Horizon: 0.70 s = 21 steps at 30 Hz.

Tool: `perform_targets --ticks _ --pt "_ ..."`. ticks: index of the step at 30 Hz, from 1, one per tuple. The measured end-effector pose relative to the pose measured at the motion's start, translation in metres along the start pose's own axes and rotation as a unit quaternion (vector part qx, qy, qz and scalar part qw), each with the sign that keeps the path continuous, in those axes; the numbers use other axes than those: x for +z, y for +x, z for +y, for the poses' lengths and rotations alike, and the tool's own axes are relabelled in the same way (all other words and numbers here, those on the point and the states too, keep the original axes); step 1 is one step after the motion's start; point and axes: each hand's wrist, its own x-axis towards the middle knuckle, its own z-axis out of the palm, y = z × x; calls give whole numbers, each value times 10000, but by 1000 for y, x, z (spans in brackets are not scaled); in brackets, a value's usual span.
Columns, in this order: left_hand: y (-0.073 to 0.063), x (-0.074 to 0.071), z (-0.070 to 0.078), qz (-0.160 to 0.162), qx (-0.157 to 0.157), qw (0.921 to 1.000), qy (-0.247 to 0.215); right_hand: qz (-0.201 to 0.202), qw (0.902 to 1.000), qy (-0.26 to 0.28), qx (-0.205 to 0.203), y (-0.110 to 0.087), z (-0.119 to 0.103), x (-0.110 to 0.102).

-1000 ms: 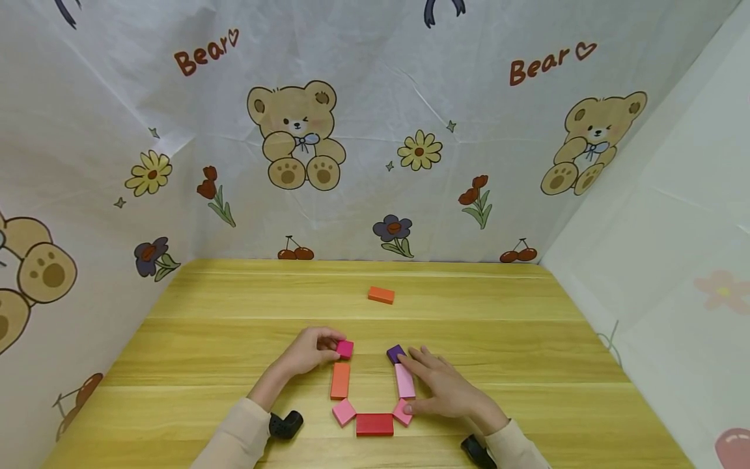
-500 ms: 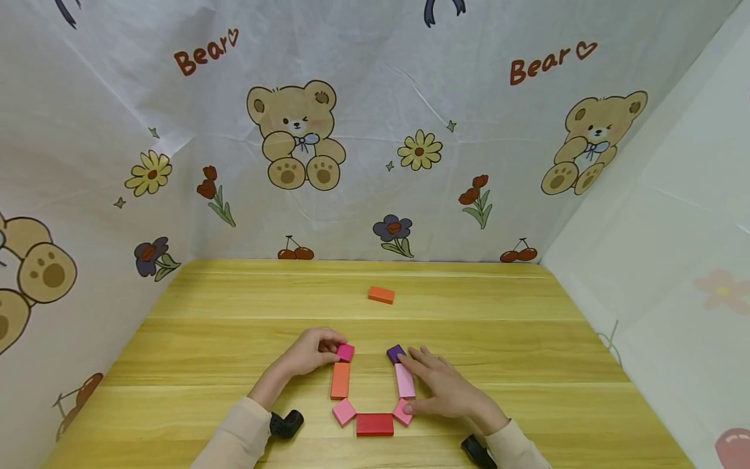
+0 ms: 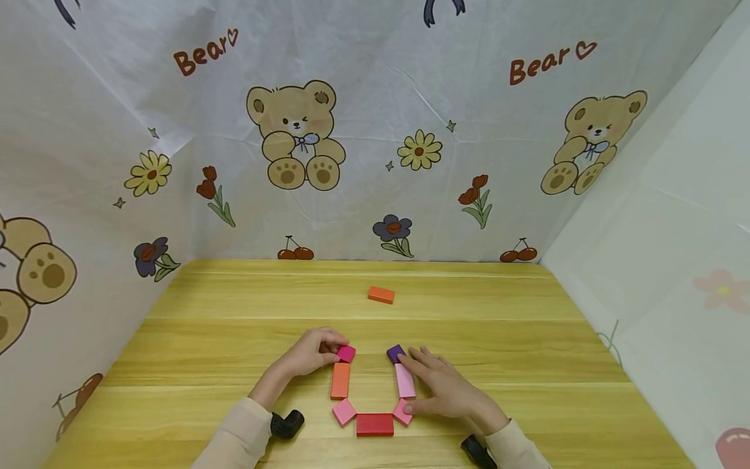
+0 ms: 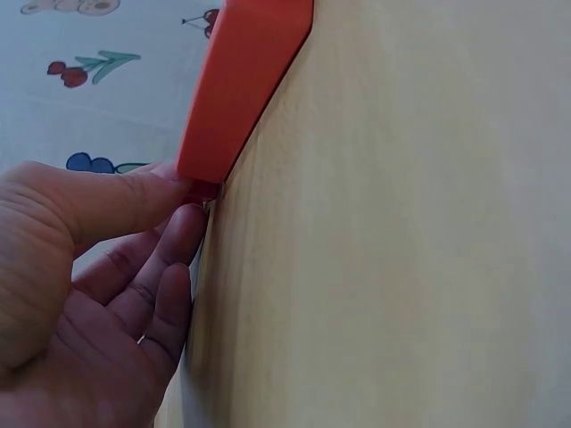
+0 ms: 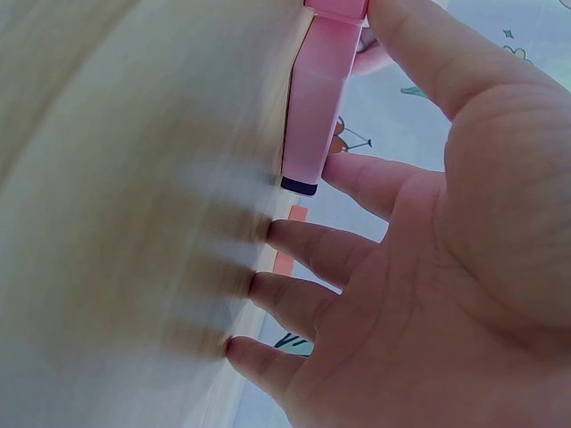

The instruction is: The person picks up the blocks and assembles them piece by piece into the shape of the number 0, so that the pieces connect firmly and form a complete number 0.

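My left hand point(image 3: 310, 352) pinches a small magenta block point(image 3: 347, 353) between thumb and fingers, at the far end of an orange block point(image 3: 340, 381). In the left wrist view the orange block point(image 4: 245, 80) hides most of the magenta one. My right hand point(image 3: 442, 384) lies with fingers spread on the right. Its index finger touches the purple block point(image 3: 395, 353) or the light pink block point(image 3: 404, 381) beside it; its thumb touches a small pink block point(image 3: 402, 412). Another pink block point(image 3: 344, 412) and a red block point(image 3: 375, 425) complete a U-shaped row.
A lone orange block point(image 3: 381, 295) lies farther back on the wooden table point(image 3: 234, 293). A white cloth printed with bears and flowers point(image 3: 363, 195) hangs behind and at the sides. Black wrist devices point(image 3: 287, 425) sit at both cuffs.
The magenta block has shifted slightly toward the orange block and turned a little, with my left fingers following. My right hand and the other blocks have stayed put.
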Motion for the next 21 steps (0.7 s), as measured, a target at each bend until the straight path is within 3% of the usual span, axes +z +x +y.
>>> perform_targets --ticks 21 --pt "0 -1 0 -173 104 9997 131 11 10000 7 2 0 1 1"
